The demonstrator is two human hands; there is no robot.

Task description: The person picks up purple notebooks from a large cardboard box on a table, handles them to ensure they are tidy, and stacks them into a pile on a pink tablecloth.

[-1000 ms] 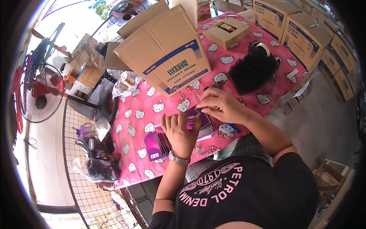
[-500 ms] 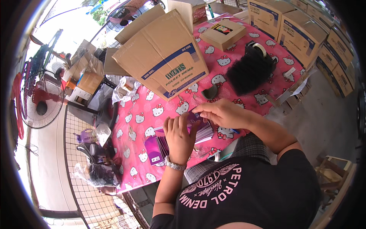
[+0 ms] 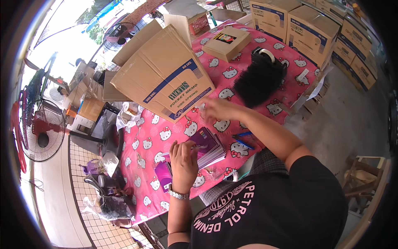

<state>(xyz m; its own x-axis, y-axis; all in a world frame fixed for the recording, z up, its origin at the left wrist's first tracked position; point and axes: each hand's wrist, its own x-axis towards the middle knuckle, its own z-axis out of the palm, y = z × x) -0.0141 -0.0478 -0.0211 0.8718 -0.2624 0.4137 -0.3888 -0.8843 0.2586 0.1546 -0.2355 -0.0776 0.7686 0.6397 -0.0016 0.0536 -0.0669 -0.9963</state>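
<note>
- Basically, the stack of purple notebooks (image 3: 207, 143) lies on the pink-covered tabletop (image 3: 141, 193), page edges toward 5 o'clock.
- Left hand (image 3: 183, 161): at the stack's 8 o'clock side, fingers curled over the notebooks. Whether they pinch or merely rest cannot be told. Another purple cover (image 3: 163, 173) shows at this hand's 8 o'clock.
- Right hand (image 3: 219, 110): above the tabletop at the stack's 1 o'clock, apart from the notebooks, near the lower edge of the large carton (image 3: 166, 74). Motion blur hides its fingers; their spread, and anything held, cannot be told.
- Steadying the stack: light, even pressure from the left fingers should suffice; heavy pressure may fan the covers or bend their corners.
- Alignment: square page edges should make single notebooks easier to separate.
- Clearance: a blue-handled tool (image 3: 244, 141) lies at 3 o'clock, near the stack. The right forearm is best carried above it.
- Also at 1 o'clock, farther out: a black bristly bundle (image 3: 257, 85).
</note>
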